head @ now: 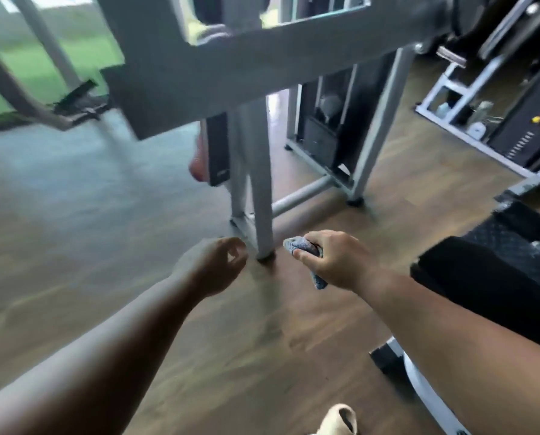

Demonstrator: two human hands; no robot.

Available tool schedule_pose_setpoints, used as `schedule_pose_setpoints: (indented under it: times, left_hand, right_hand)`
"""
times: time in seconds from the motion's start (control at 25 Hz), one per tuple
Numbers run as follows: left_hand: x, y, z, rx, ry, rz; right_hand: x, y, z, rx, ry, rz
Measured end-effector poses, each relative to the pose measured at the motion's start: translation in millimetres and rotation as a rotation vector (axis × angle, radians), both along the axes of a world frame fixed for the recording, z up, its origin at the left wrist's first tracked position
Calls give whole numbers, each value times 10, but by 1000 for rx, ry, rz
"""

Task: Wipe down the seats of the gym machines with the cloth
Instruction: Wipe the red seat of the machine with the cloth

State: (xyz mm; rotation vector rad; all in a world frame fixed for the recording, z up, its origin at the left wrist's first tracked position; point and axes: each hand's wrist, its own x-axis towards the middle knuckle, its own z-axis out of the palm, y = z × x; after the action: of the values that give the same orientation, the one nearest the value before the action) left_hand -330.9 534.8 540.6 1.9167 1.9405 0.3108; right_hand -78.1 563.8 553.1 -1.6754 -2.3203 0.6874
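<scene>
here, the right hand (334, 262) grips a bunched blue cloth (306, 249) above the wooden floor (105, 246). the left hand (215, 265) hangs loosely curled, holding nothing. a black seat (482, 277) sits just right of them.

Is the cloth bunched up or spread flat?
Bunched: the cloth is wadded in the right hand, ends poking out either side.

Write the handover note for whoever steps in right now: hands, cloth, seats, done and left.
Right hand grips the bunched blue-grey cloth, held in the air above the wood floor.
Left hand holds nothing, fingers loosely curled.
Black padded seat sits just right of the right forearm; the cloth is not touching it.
Done: cannot tell which seats are wiped.
Left: bring the cloth onto the seat and wipe.
</scene>
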Motion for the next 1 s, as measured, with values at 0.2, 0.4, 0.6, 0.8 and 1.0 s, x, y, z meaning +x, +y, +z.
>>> schedule_pose_setpoints:
  times: [0.2, 0.4, 0.6, 0.8, 1.0]
  left_hand:
    - [-1625, -1039, 246, -37, 58, 128]
    - [-2850, -1725, 482, -58, 40, 321]
    - [-3427, -1567, 570, -2, 13, 387]
    - [-4003, -1046, 622, 19, 13, 490]
    - [-4751, -704, 591, 51, 20, 606]
  right_hand:
    - [-1745, -547, 256, 25, -14, 157]
    - [-3021, -820, 431, 11, -28, 289]
    - [-3837, -601, 537, 39, -70, 381]
    - [-4550, -13, 565, 82, -114, 488]
    - [-5467, 490, 525, 82, -123, 615]
